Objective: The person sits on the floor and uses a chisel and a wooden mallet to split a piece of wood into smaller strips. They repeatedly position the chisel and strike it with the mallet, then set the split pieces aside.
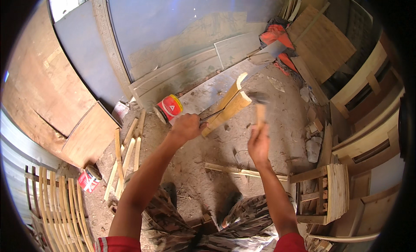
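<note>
My left hand (187, 127) is closed round the handle end of a dark, narrow knife (213, 115), most of the handle hidden in the fist. The blade lies in the gap of a split bamboo piece (225, 115), whose two yellowish halves spread apart toward their pale far ends. To the right, my right hand (258, 141) grips the wooden handle of a hammer (260, 114). The dark hammer head is smeared by motion and hangs close to the end of the right half, without clear contact.
A red can (170, 107) lies left of the bamboo. Wooden strips (126, 161) lie on the dirt floor, and another strip (245, 170) is near my legs. Slatted wooden frames (65, 200) stand at left, with a small wooden stool (336, 193) at right.
</note>
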The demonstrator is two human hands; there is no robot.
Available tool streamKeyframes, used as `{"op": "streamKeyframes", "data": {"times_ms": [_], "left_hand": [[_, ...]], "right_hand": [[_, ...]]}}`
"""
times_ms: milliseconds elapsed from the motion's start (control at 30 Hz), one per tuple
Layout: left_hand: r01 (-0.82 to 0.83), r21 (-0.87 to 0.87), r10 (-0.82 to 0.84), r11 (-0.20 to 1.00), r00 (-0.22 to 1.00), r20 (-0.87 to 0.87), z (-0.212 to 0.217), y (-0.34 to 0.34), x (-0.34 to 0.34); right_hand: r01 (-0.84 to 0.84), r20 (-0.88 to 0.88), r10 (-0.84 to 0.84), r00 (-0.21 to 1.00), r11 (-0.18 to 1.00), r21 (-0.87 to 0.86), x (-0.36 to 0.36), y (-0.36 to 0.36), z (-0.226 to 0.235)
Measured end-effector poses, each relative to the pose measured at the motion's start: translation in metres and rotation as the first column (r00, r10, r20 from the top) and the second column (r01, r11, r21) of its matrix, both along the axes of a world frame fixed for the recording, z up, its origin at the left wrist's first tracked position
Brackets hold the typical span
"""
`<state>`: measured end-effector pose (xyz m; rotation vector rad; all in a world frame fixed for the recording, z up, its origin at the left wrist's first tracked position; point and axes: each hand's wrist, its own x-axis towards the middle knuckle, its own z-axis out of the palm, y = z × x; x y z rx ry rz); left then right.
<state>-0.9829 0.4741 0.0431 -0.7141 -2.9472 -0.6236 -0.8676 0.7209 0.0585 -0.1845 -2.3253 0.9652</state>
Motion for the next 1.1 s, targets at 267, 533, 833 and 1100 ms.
{"op": "streamKeyframes", "data": {"times_ms": [267,533,833,1100], "left_hand": [[-0.034,0.012,0.033,0.999,0.996,0.081,0.001,-0.019,-0.003],[-0.015,0.011,0.014,1.0,0.998,0.068,0.005,-0.003,0.009],[-0.016,-0.014,0.017,1.0,0.993,0.12,-0.007,-0.017,0.005],[-0.046,0.032,0.043,0.998,0.996,0.084,-0.019,-0.006,-0.009]], "right_hand": [[-0.074,0.12,0.069,0.99,0.997,0.033,-0.002,-0.008,0.036],[-0.034,0.185,-0.011,0.983,0.971,0.236,-0.007,0.006,-0.011],[-0.036,-0.223,0.015,0.975,0.995,-0.09,0.007,-0.012,0.073],[-0.105,0.457,0.033,0.889,0.986,0.132,-0.004,0.004,-0.035]]}}
